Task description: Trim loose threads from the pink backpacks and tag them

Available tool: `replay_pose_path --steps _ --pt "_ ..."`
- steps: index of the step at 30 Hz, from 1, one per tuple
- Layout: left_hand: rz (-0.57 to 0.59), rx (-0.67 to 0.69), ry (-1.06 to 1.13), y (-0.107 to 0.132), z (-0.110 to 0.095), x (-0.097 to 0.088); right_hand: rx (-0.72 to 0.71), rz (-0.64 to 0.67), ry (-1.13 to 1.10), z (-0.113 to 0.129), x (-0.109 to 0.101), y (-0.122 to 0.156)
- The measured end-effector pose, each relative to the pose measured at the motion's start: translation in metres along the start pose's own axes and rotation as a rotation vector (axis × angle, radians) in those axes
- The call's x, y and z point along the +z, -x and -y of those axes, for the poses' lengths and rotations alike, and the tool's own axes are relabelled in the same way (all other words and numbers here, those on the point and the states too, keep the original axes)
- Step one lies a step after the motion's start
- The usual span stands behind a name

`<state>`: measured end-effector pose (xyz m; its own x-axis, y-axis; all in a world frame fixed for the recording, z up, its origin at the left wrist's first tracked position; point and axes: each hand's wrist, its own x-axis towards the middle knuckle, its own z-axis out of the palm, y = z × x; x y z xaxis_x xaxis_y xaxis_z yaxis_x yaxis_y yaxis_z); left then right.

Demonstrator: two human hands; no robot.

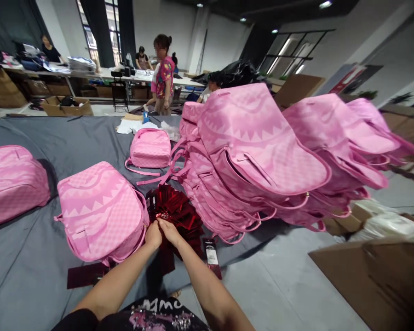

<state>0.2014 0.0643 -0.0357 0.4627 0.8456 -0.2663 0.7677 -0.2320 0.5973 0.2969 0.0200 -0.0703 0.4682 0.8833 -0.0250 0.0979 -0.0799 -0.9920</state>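
My left hand [153,235] and my right hand [169,231] meet, fingers pinched together, at the zipper side of a pink backpack [101,211] lying on a grey sheet [27,257]. They work right at the edge of a pile of shiny dark red tags [179,211]. What the fingers pinch is too small to make out. A single red tag with a white label [212,253] lies just right of my right forearm.
A tall stack of pink backpacks [255,156] leans at the right. Other pink backpacks lie at the far left [10,181] and behind [150,148]. Cardboard boxes [376,276] sit at lower right. People stand at tables [163,76] in the background.
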Motion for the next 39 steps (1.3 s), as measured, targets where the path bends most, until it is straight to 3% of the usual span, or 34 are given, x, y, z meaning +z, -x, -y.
replay_pose_path --steps 3,6,11,19,24,28,32,34,37,39 --pt "-0.033 -0.085 -0.042 0.005 -0.005 0.007 0.012 0.103 0.059 0.003 -0.014 -0.011" --pt "-0.065 -0.108 -0.062 0.012 -0.009 0.013 0.03 0.123 0.151 0.006 -0.02 -0.011" --pt "-0.064 -0.082 -0.106 0.02 -0.009 0.012 0.068 0.062 0.334 0.012 -0.017 -0.002" --pt "-0.007 0.005 -0.356 0.027 -0.009 -0.02 0.085 -0.046 0.555 0.034 -0.008 0.006" --pt "0.062 -0.001 -0.405 0.028 -0.013 -0.017 0.087 -0.038 0.661 0.038 -0.002 0.019" --pt "0.073 0.072 -0.399 0.028 -0.008 -0.016 0.116 -0.041 0.715 0.038 -0.007 0.019" --pt "0.132 -0.014 -0.475 0.037 0.01 -0.019 0.141 -0.165 0.719 0.052 -0.021 0.016" --pt "0.149 -0.029 -0.485 0.044 0.016 -0.02 0.094 -0.181 0.697 0.061 -0.023 0.015" --pt "0.085 -0.034 -0.447 0.052 0.02 -0.027 -0.069 -0.02 0.623 0.068 -0.02 0.025" --pt "0.041 -0.042 -0.378 0.057 0.023 -0.036 -0.13 -0.018 0.509 0.061 -0.027 0.04"
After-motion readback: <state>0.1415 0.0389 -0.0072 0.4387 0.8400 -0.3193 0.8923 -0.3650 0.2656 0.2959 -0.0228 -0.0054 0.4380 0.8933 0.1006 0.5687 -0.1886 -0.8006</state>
